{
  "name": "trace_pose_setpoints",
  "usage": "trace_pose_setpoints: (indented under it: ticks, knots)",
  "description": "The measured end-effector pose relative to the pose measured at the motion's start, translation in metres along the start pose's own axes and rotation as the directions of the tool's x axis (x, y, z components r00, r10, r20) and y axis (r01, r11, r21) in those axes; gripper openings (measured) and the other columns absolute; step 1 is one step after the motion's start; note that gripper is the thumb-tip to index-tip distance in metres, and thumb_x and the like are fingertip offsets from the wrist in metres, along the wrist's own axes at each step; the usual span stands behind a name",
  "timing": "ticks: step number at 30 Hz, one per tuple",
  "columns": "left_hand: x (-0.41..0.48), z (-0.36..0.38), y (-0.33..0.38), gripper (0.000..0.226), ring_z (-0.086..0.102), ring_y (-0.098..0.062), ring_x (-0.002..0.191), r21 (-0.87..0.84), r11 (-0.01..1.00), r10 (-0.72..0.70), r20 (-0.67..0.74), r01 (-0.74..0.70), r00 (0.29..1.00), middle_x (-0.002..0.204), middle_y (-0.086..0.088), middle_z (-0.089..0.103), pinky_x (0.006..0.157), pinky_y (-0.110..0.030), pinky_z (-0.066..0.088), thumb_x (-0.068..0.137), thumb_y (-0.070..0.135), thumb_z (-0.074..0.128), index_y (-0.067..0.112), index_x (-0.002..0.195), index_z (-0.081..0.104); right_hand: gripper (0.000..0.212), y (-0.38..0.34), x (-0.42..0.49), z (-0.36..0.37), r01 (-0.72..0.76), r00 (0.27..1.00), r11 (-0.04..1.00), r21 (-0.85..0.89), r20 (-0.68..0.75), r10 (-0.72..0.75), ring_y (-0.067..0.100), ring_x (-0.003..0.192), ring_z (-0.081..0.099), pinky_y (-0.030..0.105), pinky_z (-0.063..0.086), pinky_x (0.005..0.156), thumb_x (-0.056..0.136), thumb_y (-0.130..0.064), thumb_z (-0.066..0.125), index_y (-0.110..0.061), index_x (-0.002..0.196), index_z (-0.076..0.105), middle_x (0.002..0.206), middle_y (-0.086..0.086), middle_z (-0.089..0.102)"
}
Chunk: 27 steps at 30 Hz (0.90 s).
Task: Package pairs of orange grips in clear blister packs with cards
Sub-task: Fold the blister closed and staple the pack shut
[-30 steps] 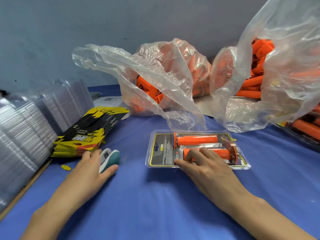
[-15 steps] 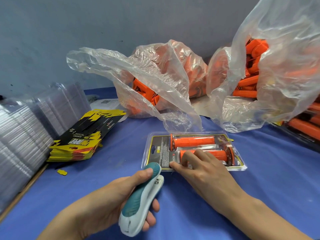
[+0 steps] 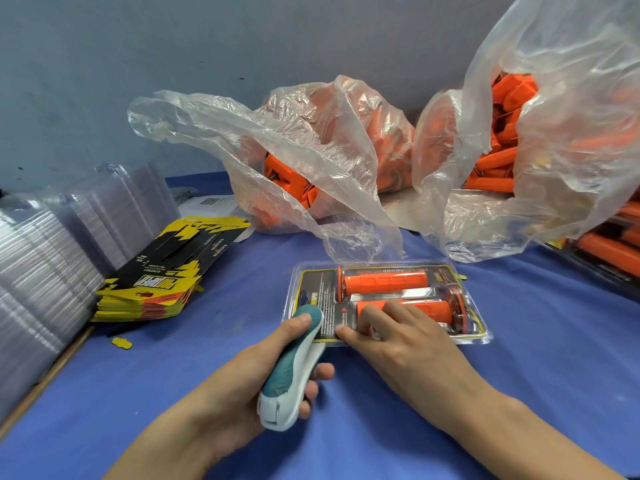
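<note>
A clear blister pack point(image 3: 474, 332) lies flat on the blue table, holding two orange grips point(image 3: 386, 281) over a black and yellow card. My right hand point(image 3: 398, 337) presses down on the pack's near side, fingers spread over the nearer grip. My left hand point(image 3: 242, 386) grips a teal and white stapler point(image 3: 294, 365), whose nose sits over the pack's near left corner.
A stack of yellow and black cards point(image 3: 156, 282) lies at the left, with stacks of empty clear blisters point(image 3: 52, 258) beyond it. Two clear plastic bags point(image 3: 329, 161) of loose orange grips stand behind the pack. Finished packs point(image 3: 613, 247) lie at the far right.
My left hand picked the stapler up from the table beside the cards and brought it right to the pack's near left corner. My right hand stayed pressed on the pack.
</note>
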<state>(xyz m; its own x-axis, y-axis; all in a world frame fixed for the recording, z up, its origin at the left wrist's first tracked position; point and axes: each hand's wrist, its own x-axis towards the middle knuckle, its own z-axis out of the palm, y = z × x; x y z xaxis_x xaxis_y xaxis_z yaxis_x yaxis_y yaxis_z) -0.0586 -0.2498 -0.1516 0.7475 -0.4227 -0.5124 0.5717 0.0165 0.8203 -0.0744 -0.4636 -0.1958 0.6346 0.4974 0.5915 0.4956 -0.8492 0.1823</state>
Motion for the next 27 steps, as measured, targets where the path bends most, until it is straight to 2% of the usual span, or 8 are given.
trace_pose_setpoints:
  ticks: [2, 4, 9, 27]
  knots:
    - [0.002, 0.002, -0.001, 0.042, 0.053, -0.021, 0.056, -0.062, 0.998, 0.018, 0.007, -0.017, 1.0, 0.085, -0.018, 0.065, 0.048, -0.028, 0.047, 0.076, 0.052, 0.072, 0.015, 0.094, 0.078, 0.032, 0.0, 0.0, 0.0, -0.001, 1.0, 1.0, -0.009, 0.001, 0.001, 0.02, 0.072, 0.053, 0.034, 0.05, 0.063, 0.086, -0.019, 0.057, -0.025, 0.115, 0.068, 0.093, -0.003, 0.058]
    - [0.004, 0.004, -0.003, 0.045, 0.052, -0.02, 0.056, -0.107, 0.994, 0.031, 0.01, -0.029, 0.999, 0.083, -0.016, 0.061, 0.047, -0.028, 0.046, 0.078, 0.054, 0.071, 0.014, 0.096, 0.077, 0.033, -0.001, 0.0, -0.001, -0.006, 1.0, 1.0, -0.009, -0.007, 0.006, 0.02, 0.073, 0.053, 0.034, 0.049, 0.063, 0.087, -0.02, 0.051, -0.025, 0.115, 0.069, 0.093, -0.003, 0.059]
    - [0.004, 0.007, -0.007, 0.051, 0.052, -0.021, 0.055, -0.149, 0.989, 0.029, 0.019, -0.025, 0.999, 0.082, -0.016, 0.059, 0.046, -0.028, 0.048, 0.081, 0.057, 0.066, 0.011, 0.102, 0.072, 0.033, -0.001, 0.0, -0.001, -0.003, 1.0, 1.0, -0.015, -0.012, 0.003, 0.021, 0.073, 0.054, 0.034, 0.05, 0.063, 0.087, -0.02, 0.051, -0.025, 0.115, 0.068, 0.092, -0.003, 0.059]
    - [0.008, 0.013, -0.012, 0.062, 0.056, -0.02, 0.056, -0.032, 0.998, 0.045, -0.052, -0.047, 0.998, 0.086, -0.017, 0.068, 0.049, -0.029, 0.05, 0.083, 0.059, 0.063, 0.006, 0.116, 0.066, 0.033, -0.002, 0.001, -0.001, 0.003, 1.0, 1.0, -0.011, -0.023, -0.003, 0.022, 0.072, 0.055, 0.035, 0.05, 0.062, 0.089, -0.019, 0.049, -0.023, 0.113, 0.07, 0.091, -0.001, 0.06]
